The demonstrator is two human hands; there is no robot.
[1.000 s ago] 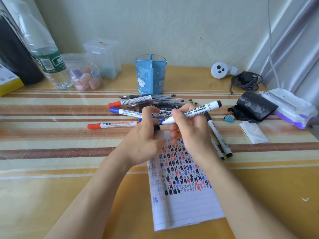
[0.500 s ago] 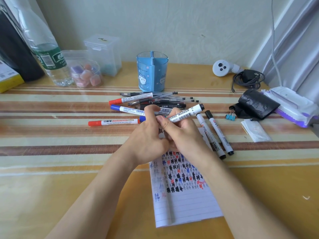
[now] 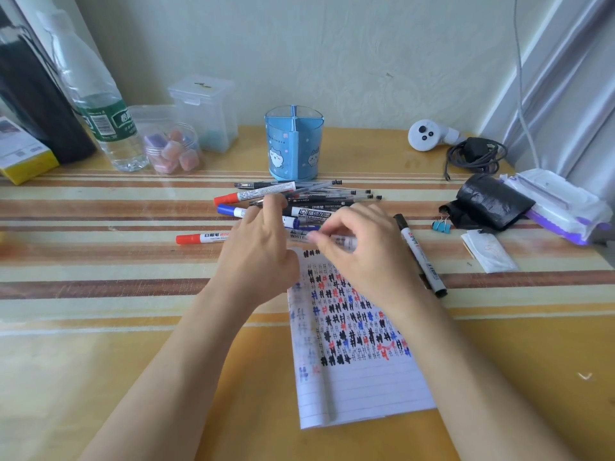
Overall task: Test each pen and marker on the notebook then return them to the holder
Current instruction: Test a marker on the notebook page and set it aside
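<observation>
An open lined notebook (image 3: 359,387), its page covered with black, blue and red test marks, lies in front of me. My right hand (image 3: 366,254) pinches a blurred white whiteboard marker (image 3: 336,241), held level just above the notebook's top edge. My left hand (image 3: 259,251) is beside it, fingers stretched over the loose pile of pens and markers (image 3: 332,196), nothing visibly held. The blue holder (image 3: 294,144) with a cartoon print stands behind the pile, no pens showing in it. Two red-capped markers (image 3: 199,238) (image 3: 239,196) lie to the left. A black-capped marker (image 3: 421,257) lies to the right.
At the back left are a water bottle (image 3: 103,118), a jar of erasers (image 3: 173,151), a clear box (image 3: 206,111) and a yellow box (image 3: 23,161). On the right are a white device (image 3: 424,134), a coiled cable (image 3: 476,154), a black bag (image 3: 489,201), a wipes pack (image 3: 559,207), a binder clip (image 3: 442,225) and folded paper (image 3: 489,254).
My right hand lowered the marker from a raised tilt to level near the notebook's top. My left hand came off the marker's tip and moved up toward the pile.
</observation>
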